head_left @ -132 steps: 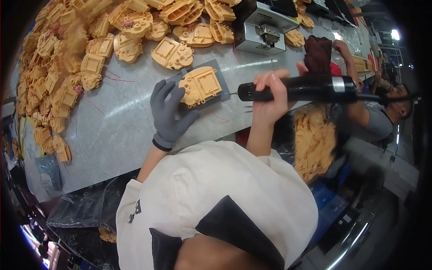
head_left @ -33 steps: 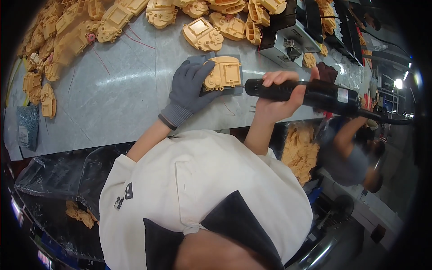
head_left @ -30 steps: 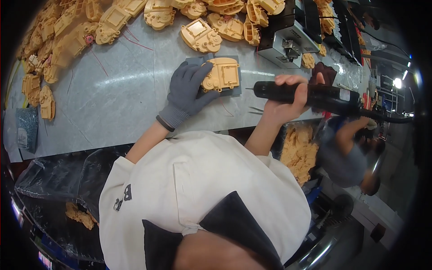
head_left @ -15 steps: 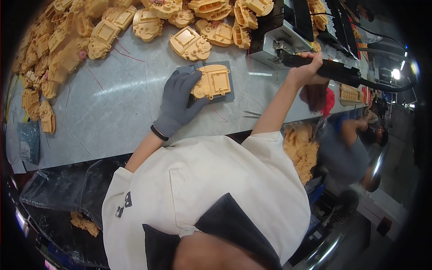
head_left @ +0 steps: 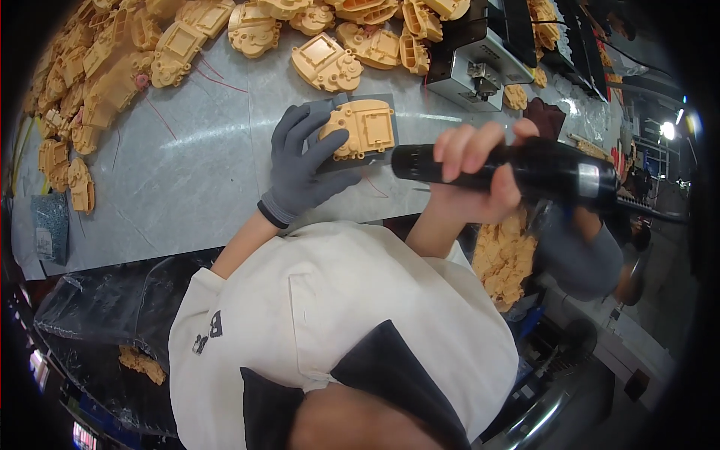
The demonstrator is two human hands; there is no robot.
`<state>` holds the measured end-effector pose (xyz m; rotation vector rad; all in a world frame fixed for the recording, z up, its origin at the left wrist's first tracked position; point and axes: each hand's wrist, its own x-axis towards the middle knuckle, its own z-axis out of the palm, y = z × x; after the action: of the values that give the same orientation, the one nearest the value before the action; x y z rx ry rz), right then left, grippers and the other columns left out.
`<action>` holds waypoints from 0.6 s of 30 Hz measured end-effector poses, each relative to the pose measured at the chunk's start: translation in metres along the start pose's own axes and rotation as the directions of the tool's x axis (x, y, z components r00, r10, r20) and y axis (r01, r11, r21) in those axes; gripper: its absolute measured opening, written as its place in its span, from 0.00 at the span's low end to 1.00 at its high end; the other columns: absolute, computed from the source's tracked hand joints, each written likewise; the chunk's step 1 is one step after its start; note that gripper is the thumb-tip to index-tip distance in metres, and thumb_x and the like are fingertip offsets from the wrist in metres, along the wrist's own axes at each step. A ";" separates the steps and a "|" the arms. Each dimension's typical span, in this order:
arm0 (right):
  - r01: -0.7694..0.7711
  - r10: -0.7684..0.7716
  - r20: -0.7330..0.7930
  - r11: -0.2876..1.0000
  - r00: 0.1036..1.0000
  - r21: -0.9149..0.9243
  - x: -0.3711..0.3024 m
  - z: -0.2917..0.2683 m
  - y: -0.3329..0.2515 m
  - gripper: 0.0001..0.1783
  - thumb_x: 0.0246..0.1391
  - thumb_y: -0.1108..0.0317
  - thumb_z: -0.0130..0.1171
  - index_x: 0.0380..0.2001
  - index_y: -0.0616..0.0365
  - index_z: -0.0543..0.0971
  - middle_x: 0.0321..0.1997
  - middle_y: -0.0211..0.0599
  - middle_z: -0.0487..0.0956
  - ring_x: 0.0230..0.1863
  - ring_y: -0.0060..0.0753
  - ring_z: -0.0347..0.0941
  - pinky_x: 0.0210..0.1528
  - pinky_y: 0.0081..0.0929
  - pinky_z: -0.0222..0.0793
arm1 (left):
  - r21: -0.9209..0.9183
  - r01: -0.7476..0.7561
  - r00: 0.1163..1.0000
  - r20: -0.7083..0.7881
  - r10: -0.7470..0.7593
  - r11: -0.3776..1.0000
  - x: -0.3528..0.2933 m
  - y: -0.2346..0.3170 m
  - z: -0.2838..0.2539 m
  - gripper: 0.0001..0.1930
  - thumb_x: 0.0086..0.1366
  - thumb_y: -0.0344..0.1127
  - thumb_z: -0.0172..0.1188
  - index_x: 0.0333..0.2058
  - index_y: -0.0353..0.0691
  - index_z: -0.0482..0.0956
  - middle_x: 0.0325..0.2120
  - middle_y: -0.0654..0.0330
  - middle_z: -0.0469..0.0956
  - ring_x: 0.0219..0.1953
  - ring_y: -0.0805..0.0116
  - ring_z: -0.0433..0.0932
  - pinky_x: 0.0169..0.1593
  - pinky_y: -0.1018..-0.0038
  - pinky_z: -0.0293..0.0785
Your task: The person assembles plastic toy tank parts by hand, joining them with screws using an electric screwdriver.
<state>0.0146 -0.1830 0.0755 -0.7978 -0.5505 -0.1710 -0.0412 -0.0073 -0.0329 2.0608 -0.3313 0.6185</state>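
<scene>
Driver (head_left: 559, 169) (1 pale lbl (head_left: 589, 181)) in R hand (head_left: 471, 196); L hand (head_left: 304, 169) on housing (head_left: 373, 124).

Upper-body clothing, worn with a single grey glove (head_left: 298, 178).
Dressed in a cream short-sleeved shirt (head_left: 360, 292) with a pointed black collar (head_left: 397, 375), a stitched front placket (head_left: 298, 322) and small black lettering (head_left: 217, 324) on the left chest. Gloved only on the left hand (head_left: 304, 169), with a ribbed grey cuff (head_left: 283, 201) finished by a narrow dark band (head_left: 271, 215); bare on the right hand (head_left: 471, 172).
</scene>
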 end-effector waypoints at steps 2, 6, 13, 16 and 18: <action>-0.068 0.068 0.001 0.998 0.998 0.000 -0.008 0.007 0.011 0.27 0.49 0.70 0.48 0.53 0.58 0.55 0.22 0.40 0.68 0.17 0.33 0.66 0.25 0.33 0.66 | 0.047 -0.071 0.997 0.007 0.071 0.996 -0.002 -0.001 -0.002 0.27 0.41 0.47 0.72 0.43 0.52 0.76 0.49 0.59 0.69 0.54 0.52 0.62 0.59 0.55 0.57; -0.102 0.103 -0.057 0.994 0.993 0.030 -0.011 0.012 0.024 0.27 0.46 0.72 0.47 0.51 0.60 0.55 0.21 0.40 0.68 0.17 0.33 0.65 0.24 0.32 0.66 | 0.025 -0.087 0.996 -0.030 0.088 0.996 -0.006 -0.002 -0.002 0.22 0.41 0.46 0.72 0.37 0.52 0.79 0.47 0.60 0.70 0.54 0.53 0.62 0.59 0.54 0.57; -0.132 0.131 -0.057 0.991 0.990 -0.014 -0.012 0.014 0.025 0.27 0.46 0.72 0.46 0.52 0.59 0.55 0.21 0.40 0.67 0.17 0.33 0.65 0.25 0.31 0.66 | 0.043 -0.118 0.993 -0.019 0.119 0.992 -0.007 -0.002 -0.001 0.16 0.43 0.41 0.70 0.33 0.52 0.79 0.45 0.61 0.72 0.52 0.53 0.65 0.59 0.53 0.57; -0.113 0.113 -0.063 0.994 0.992 0.005 -0.010 0.014 0.023 0.27 0.46 0.71 0.46 0.52 0.58 0.55 0.21 0.40 0.67 0.17 0.33 0.65 0.26 0.32 0.66 | 0.037 -0.104 0.995 0.006 0.104 0.994 -0.010 -0.004 -0.002 0.14 0.44 0.36 0.68 0.33 0.52 0.79 0.46 0.61 0.71 0.54 0.51 0.62 0.60 0.54 0.55; -0.100 0.102 -0.081 0.994 0.991 0.035 -0.008 0.015 0.020 0.27 0.46 0.71 0.46 0.52 0.58 0.55 0.21 0.40 0.67 0.17 0.33 0.65 0.26 0.32 0.66 | 0.014 -0.094 0.995 0.021 0.093 0.996 -0.010 -0.004 -0.002 0.15 0.44 0.33 0.68 0.34 0.51 0.79 0.48 0.61 0.71 0.56 0.50 0.60 0.61 0.55 0.54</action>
<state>0.0088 -0.1590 0.0672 -0.7835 -0.4326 -0.1016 -0.0485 -0.0036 -0.0403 2.0763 -0.4385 0.6583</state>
